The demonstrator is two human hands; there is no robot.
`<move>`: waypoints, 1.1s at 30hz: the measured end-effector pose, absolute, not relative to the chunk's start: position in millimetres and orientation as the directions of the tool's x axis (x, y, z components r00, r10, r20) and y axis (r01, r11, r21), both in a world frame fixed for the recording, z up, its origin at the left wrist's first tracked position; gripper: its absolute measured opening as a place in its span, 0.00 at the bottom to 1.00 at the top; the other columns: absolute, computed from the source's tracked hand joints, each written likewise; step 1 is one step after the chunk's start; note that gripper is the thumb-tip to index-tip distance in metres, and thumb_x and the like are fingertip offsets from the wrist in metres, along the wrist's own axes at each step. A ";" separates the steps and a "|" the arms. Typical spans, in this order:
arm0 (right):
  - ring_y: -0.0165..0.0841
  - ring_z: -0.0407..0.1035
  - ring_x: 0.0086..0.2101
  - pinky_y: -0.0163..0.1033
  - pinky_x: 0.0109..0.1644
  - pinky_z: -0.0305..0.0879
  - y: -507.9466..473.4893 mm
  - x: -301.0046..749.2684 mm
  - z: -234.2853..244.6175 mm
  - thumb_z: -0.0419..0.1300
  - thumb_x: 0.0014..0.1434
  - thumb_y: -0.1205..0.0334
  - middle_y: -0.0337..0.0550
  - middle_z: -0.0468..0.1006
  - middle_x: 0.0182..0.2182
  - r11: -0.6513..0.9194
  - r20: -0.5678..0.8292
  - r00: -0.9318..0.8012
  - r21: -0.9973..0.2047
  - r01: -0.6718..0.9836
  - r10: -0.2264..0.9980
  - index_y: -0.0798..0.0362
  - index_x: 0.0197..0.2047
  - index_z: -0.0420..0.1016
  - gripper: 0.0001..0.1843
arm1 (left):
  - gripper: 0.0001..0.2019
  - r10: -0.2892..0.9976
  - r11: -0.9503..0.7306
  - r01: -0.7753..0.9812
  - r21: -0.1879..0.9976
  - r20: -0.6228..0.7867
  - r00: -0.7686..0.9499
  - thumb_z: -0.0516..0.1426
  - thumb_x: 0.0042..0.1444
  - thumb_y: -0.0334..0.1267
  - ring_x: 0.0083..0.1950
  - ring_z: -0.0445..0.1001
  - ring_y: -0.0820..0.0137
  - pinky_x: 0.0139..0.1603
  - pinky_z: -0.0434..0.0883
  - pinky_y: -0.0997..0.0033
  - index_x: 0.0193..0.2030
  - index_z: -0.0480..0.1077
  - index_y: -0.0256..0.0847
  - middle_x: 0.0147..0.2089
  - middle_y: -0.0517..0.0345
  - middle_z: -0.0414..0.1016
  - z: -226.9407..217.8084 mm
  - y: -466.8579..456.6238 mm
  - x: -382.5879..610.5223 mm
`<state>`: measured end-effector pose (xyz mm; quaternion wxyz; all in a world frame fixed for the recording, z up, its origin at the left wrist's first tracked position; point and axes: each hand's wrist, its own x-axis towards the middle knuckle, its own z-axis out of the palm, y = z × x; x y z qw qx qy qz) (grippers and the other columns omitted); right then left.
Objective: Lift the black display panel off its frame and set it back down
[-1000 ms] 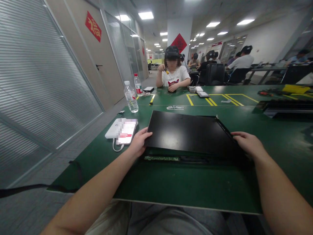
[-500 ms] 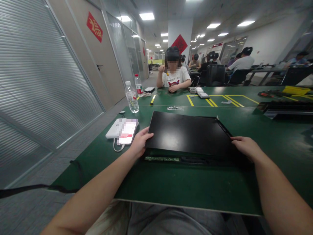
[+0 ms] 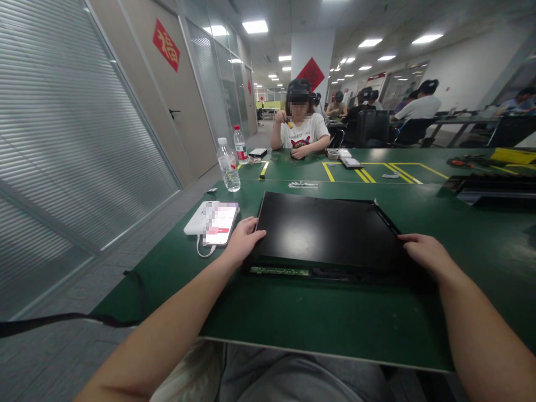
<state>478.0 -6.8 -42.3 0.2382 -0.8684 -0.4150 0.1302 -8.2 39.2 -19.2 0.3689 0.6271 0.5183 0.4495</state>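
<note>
**Black panel between two hands, circuit strip exposed on the near side**

Black panel (image 3: 322, 229) lies over a black frame (image 3: 355, 274) on the worktop (image 3: 335, 318), near its front edge. Left hand (image 3: 244, 241) holds the panel's left edge, thumb on top. Right hand (image 3: 425, 252) narrow, fingertips at the right side; pinching panel or frame, cannot tell.

Risks, my judgement: uneven lowering could catch a corner on the frame's rim; near edge slipping could knock the green circuit strip (image 3: 280, 272); pressing hard could flex the panel.

Room: bare strip toward front edge, wider to the right. Left is tighter: phone (image 3: 224, 223) near left hand, clear bottle (image 3: 228, 167) beyond.
</note>
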 end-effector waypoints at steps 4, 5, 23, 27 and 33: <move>0.43 0.77 0.42 0.41 0.44 0.69 -7.2 475.0 -37.8 0.61 0.49 0.65 0.52 0.86 0.44 -0.550 -0.038 0.634 -0.539 0.638 0.773 0.52 0.45 0.88 0.20 | 0.22 0.990 -0.138 0.459 0.878 0.115 0.078 0.63 0.52 0.39 0.75 0.65 0.48 0.74 0.63 0.51 0.54 0.82 0.40 0.72 0.43 0.69 -25.5 44.9 -12.1; 0.43 0.77 0.41 0.41 0.43 0.68 -7.1 474.2 -36.6 0.61 0.50 0.65 0.52 0.86 0.44 -0.553 -0.042 0.637 -0.543 0.633 0.770 0.52 0.44 0.88 0.19 | 0.22 0.991 -0.133 0.493 0.860 0.104 0.086 0.63 0.53 0.39 0.75 0.65 0.49 0.75 0.62 0.51 0.55 0.82 0.40 0.71 0.43 0.69 -26.0 45.5 -12.6; 0.36 0.71 0.29 0.38 0.36 0.64 -13.0 472.3 -40.6 0.57 0.46 0.72 0.49 0.84 0.33 -0.553 -0.101 0.672 -0.664 0.504 0.734 0.57 0.52 0.87 0.31 | 0.25 0.994 -0.104 0.614 0.782 0.053 0.100 0.66 0.49 0.41 0.73 0.66 0.46 0.73 0.63 0.53 0.55 0.80 0.37 0.73 0.40 0.65 -34.8 51.9 -21.1; 0.36 0.72 0.29 0.38 0.36 0.64 -11.9 475.3 -43.0 0.57 0.45 0.74 0.49 0.84 0.34 -0.548 -0.098 0.666 -0.662 0.511 0.740 0.56 0.51 0.87 0.31 | 0.24 0.993 -0.112 0.586 0.803 0.067 0.097 0.68 0.48 0.41 0.73 0.67 0.47 0.73 0.64 0.54 0.53 0.81 0.39 0.72 0.42 0.67 -39.5 54.9 -23.0; 0.36 0.73 0.32 0.37 0.37 0.64 -10.9 476.5 -44.8 0.56 0.44 0.74 0.49 0.85 0.38 -0.540 -0.098 0.657 -0.665 0.515 0.747 0.56 0.51 0.87 0.32 | 0.22 0.994 -0.100 0.607 0.788 0.050 0.099 0.67 0.49 0.38 0.73 0.67 0.46 0.72 0.65 0.52 0.52 0.80 0.36 0.73 0.38 0.65 -35.8 52.5 -20.3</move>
